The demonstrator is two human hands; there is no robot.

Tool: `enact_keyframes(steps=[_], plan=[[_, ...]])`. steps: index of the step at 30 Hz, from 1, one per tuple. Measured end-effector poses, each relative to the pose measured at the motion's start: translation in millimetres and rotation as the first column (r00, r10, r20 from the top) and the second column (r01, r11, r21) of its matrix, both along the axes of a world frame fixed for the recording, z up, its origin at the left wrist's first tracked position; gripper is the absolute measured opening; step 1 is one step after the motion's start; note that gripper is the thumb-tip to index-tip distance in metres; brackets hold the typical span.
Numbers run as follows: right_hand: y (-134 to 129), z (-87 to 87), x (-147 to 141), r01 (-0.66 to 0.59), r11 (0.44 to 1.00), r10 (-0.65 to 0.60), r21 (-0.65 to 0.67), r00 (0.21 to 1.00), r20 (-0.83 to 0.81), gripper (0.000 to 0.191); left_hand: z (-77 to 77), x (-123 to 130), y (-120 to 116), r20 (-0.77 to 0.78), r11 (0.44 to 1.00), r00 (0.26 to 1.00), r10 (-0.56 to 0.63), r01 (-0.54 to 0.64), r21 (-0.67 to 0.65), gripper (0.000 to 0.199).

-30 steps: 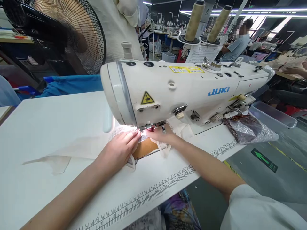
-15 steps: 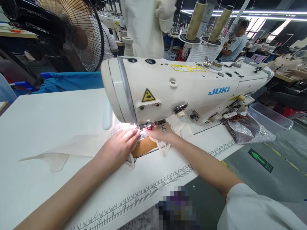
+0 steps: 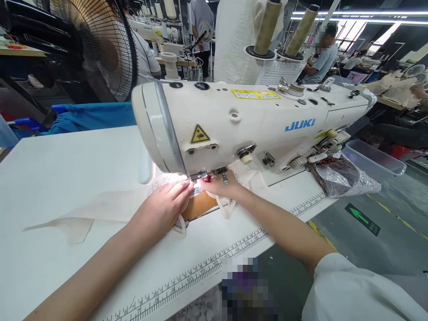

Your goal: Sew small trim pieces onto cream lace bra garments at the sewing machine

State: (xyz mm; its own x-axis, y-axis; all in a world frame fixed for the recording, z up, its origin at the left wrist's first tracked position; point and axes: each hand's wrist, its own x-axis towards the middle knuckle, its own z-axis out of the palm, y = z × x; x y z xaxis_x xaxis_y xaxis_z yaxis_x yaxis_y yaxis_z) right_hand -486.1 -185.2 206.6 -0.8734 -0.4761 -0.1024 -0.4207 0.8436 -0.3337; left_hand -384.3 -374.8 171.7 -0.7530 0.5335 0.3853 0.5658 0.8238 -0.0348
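A thin cream fabric piece with lace [image 3: 110, 205] lies on the white table, its loose end trailing left and its inner part passing under the head of a white JUKI sewing machine [image 3: 254, 120]. My left hand [image 3: 167, 200] has its fingers together on the fabric, fingertips beside the lit presser foot [image 3: 198, 176]. Just right of the foot, my right hand [image 3: 222, 183] pinches the fabric; its fingertips are partly hidden by the machine head. More cream fabric [image 3: 249, 176] lies behind my right hand. Below the foot shows a brown plate [image 3: 200, 206].
A printed ruler [image 3: 200, 272] runs along the table's front edge. A plastic bag with brown contents [image 3: 344, 176] sits at the right end, beside a clear bin [image 3: 376, 156]. A black fan [image 3: 100, 49] stands back left. Thread cones [image 3: 267, 29] rise behind the machine; people are beyond.
My view has shifted slightly, so the machine and table sit a little further left. Behind the machine, the white-clothed figure appears further right, uncovering a person in grey. Both hands stay by the presser foot.
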Motion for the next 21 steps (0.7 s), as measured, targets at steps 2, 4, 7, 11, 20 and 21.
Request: enact_keyframes(steps=[2, 4, 7, 11, 20, 21], plan=[[0.3, -0.5, -0.5, -0.011, 1.0, 0.011, -0.012, 1.0, 0.008, 0.024, 0.2, 0.1, 0.3, -0.029, 1.0, 1.0, -0.003, 0.002, -0.027, 0.047], [0.6, -1.9, -1.4, -0.016, 0.999, 0.016, -0.028, 1.0, 0.007, 0.024, 0.6, 0.2, 0.7, -0.041, 0.999, 0.999, -0.002, 0.0, -0.047, 0.046], [0.7, -5.9, -3.7, -0.017, 0.999, 0.016, -0.05, 1.0, -0.021, 0.023, 0.9, 0.5, 1.1, -0.041, 0.998, 0.999, 0.005, -0.008, -0.058, 0.047], [1.4, -8.8, -6.5, -0.036, 0.996, 0.036, -0.084, 0.999, -0.001, 0.024, 0.9, 0.9, 0.9, -0.026, 0.999, 1.0, 0.013, -0.014, -0.048, 0.047], [3.9, -3.2, -6.1, -0.07, 0.991, 0.071, -0.112, 0.997, 0.005, 0.02, 1.5, 0.1, 0.0, 0.024, 1.0, 1.0, 0.012, -0.013, 0.017, 0.047], [3.8, -3.7, -6.4, -0.066, 0.991, 0.067, -0.114, 0.998, 0.012, 0.023, 1.2, 0.0, -0.2, 0.022, 1.0, 1.0, 0.011, -0.012, 0.019, 0.047]])
